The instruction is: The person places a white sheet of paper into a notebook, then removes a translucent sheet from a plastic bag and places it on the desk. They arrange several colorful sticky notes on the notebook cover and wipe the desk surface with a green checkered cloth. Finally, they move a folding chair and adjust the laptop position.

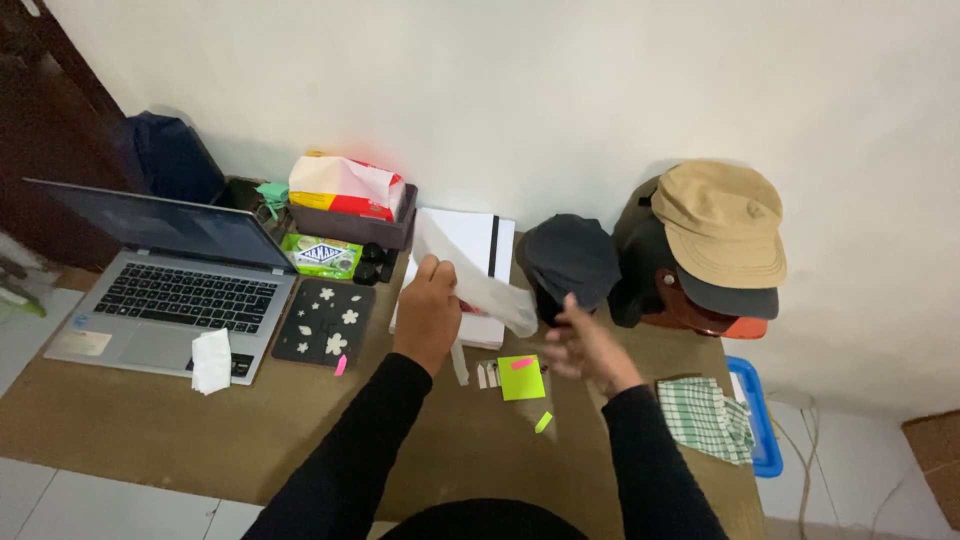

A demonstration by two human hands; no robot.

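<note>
Two hands are working over a brown table [120, 430]: the left hand [428, 310] is pinching a white sheet of paper [470, 268] by its lower left edge, thumb and fingers closed on it, and is holding it lifted and tilted above a white book [478, 325] with a dark strip down its cover. The right hand [585, 345] is hovering just right of the sheet's drooping corner, fingers loosely spread and gripping nothing, though motion blur is making its exact pose hard to read. Being thin and limp, the sheet is sagging at its free end, so it is looking light, easily creased and likely to tear if tugged; a hold along an edge or at two corners would probably be keeping it flattest. Below the hands a green sticky note pad [522, 378] and small neon tabs [543, 422] are lying on the table. Farther back, a dark tray [352, 228] is holding a red, yellow and white packet [345, 187], with a green packet [321, 256] sitting in front of it. An open laptop [170, 290] with a crumpled tissue [211, 360] on it is standing at the left, beside a black flowered notebook [325, 322]. Caps [720, 235] are piling up at the right, near a checked cloth [705, 418] resting partly over a blue bin [762, 420].
</note>
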